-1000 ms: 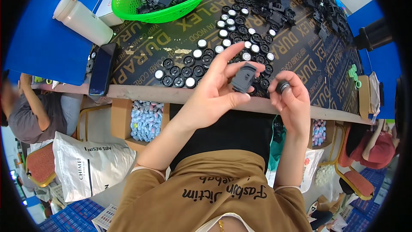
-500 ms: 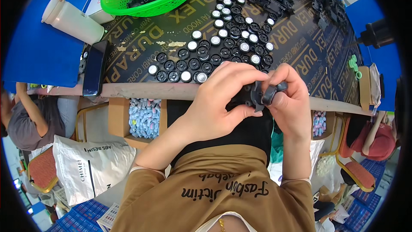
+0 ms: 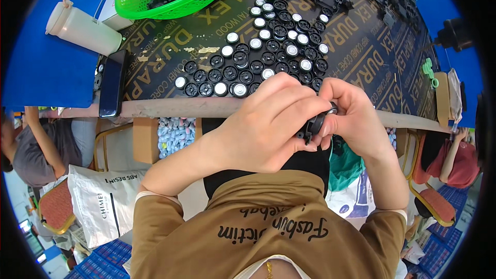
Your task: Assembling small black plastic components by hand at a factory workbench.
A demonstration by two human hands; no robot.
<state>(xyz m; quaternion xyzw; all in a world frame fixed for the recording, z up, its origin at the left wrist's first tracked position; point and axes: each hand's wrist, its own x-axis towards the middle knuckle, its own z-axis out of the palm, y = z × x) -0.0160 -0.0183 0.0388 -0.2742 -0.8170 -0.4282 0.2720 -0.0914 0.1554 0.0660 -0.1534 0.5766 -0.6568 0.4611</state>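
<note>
Just over the table's near edge, my left hand [image 3: 279, 119] is closed around a black plastic toy-car chassis [image 3: 307, 135], mostly covered by its fingers. My right hand [image 3: 356, 119] pinches a black toy wheel [image 3: 319, 122] between thumb and forefinger, against the chassis's right side. Fingers hide where the two parts meet, so whether the wheel is seated I cannot tell. Beyond my hands, many small black wheels [image 3: 233, 75] lie loose on the dark tabletop [image 3: 165, 80], some showing white hub faces.
A green basket [image 3: 181, 13] of black chassis stands at the far left; more chassis [image 3: 330, 2] are heaped far right. A phone [image 3: 112, 85] and white tumbler [image 3: 82, 30] lie left. Green rings [image 3: 429, 75] sit right. Below the edge is a carton [image 3: 146, 139] of light-blue pieces.
My hands have come closer together and the wheel now sits against the chassis. The chassis has turned and is more covered by my left fingers. The whole view has shifted slightly.
</note>
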